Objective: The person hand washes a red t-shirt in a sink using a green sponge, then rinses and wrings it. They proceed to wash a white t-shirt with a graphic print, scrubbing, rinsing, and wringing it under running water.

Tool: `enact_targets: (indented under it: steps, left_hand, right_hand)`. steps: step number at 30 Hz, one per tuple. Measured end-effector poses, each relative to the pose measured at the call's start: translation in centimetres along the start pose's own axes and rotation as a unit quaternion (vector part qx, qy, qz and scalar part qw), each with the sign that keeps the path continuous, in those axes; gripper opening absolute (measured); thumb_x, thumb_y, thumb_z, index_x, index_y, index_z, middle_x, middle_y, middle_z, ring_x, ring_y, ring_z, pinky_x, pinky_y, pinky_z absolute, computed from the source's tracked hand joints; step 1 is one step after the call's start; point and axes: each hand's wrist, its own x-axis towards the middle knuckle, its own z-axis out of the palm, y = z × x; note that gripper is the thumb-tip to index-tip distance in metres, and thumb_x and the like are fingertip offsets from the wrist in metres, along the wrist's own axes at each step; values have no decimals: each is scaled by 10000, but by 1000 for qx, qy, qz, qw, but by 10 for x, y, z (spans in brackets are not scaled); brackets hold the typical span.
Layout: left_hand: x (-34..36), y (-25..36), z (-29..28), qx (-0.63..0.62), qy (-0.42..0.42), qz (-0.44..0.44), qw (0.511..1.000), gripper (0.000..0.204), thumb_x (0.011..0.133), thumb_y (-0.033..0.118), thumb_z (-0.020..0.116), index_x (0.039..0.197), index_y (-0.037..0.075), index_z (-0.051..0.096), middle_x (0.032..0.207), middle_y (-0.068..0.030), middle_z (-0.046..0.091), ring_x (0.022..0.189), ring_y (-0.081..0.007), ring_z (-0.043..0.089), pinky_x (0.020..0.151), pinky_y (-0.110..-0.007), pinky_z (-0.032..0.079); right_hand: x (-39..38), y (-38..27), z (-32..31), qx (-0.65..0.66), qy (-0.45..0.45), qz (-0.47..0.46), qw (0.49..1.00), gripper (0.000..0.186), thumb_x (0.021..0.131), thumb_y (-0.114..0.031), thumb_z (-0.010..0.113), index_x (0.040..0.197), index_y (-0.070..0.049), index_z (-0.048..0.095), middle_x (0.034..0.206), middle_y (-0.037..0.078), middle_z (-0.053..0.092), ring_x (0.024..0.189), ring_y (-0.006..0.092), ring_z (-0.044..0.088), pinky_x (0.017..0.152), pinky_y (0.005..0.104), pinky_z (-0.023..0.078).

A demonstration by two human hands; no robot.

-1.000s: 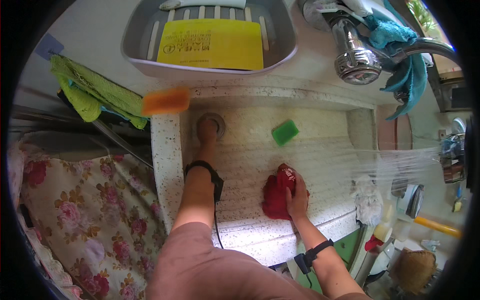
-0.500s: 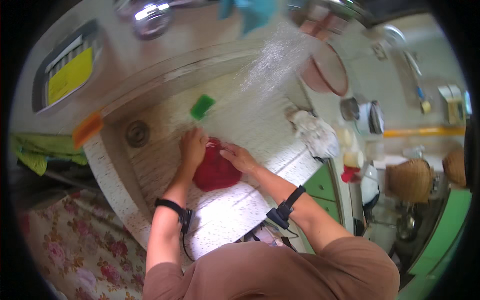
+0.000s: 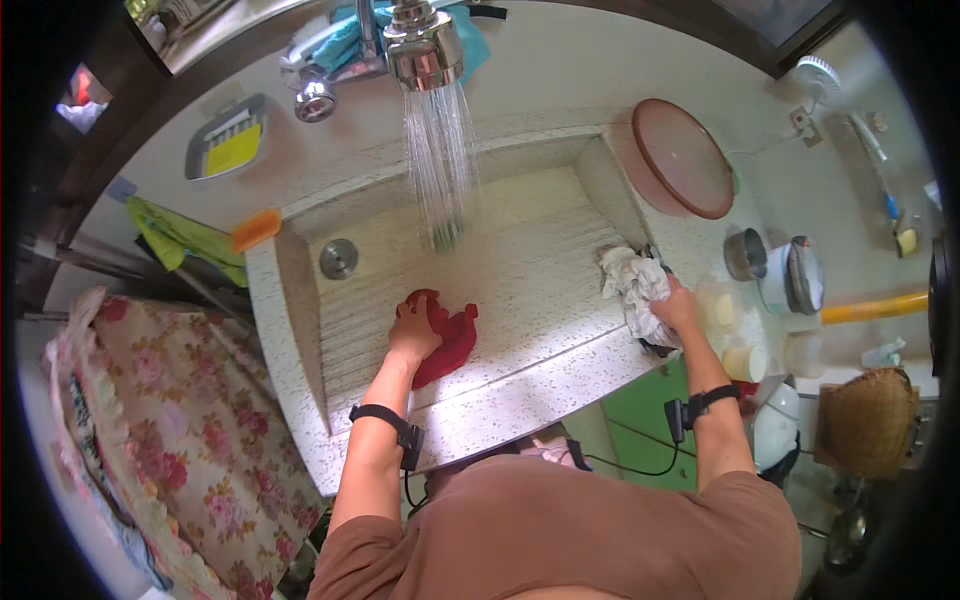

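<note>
A crumpled red cloth (image 3: 452,345) lay on the ridged floor of a pale speckled sink (image 3: 540,400), toward its near side and left of the middle. The left hand (image 3: 414,330) rested over its left part, fingers spread across the top; whether that grip pinched any fabric, I could not tell. The cloth looked soft, limp and damp, so it would probably be a little heavy with water and slick, but hard to damage; a bunched fold at its middle seemed the best place to take hold. To the right, the right hand (image 3: 678,305) touched the outer side of a rumpled white cloth (image 3: 632,283) draped over the sink's right end. Its fingertips were partly hidden, so I could not tell how firm that grip was. The white cloth also looked soft and light, best gathered from above. Beyond the red cloth, a chrome faucet (image 3: 428,55) poured a spray of water (image 3: 440,150) onto a green sponge (image 3: 444,237), blurred by the stream. A round drain (image 3: 339,259) sat to the left, 1 orange sponge (image 3: 256,229) lay on the far left corner, and a pink basin (image 3: 695,150) leaned beyond the right end.
</note>
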Motion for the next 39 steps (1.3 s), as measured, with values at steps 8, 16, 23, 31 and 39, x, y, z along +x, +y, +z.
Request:
enact_targets:
  steps: [8,16,23,31,39]
  left_hand:
    - [-70,-94,-22,10,31,-131,991,982,645,255,683,1500,120,219,1430,-309,325,1162,-428,543,971,-432,477]
    - [-121,-150,-40,-96,86,-63,990,664,802,163,591,1417,35,377,1382,-284,412,1283,-434,410,1081,-447,354]
    - [-136,-77,-44,35,99,93,990,747,832,551,574,1438,154,391,1502,-206,289,1385,-444,253,1079,-668,185]
    - [-152,-50,-54,39,-22,-13,999,567,716,307,788,1181,42,598,1096,-180,635,1031,-315,610,879,-410,483]
    - [-69,8,-121,-366,39,232,900,498,943,333,576,1334,39,481,1327,-144,500,1207,-252,496,1001,-376,408]
  right_hand:
    - [-84,-213,74,363,-172,-176,899,460,653,-240,772,1063,-56,675,1006,135,705,914,248,674,824,348,534]
    - [-210,-361,124,267,-448,-599,607,1014,777,-465,717,1465,77,205,1490,339,233,1398,396,267,1146,386,244]
    - [-171,-344,134,220,-421,-570,670,764,798,-432,699,1411,-64,430,1432,271,388,1293,357,438,1065,413,370]
    - [-141,-299,112,386,-433,-423,696,853,744,-290,784,1446,-49,364,1447,220,377,1256,293,475,1008,388,435]
    - [-109,-247,7,623,-130,-271,722,339,720,-52,549,1054,-13,597,945,67,644,778,117,599,678,263,513]
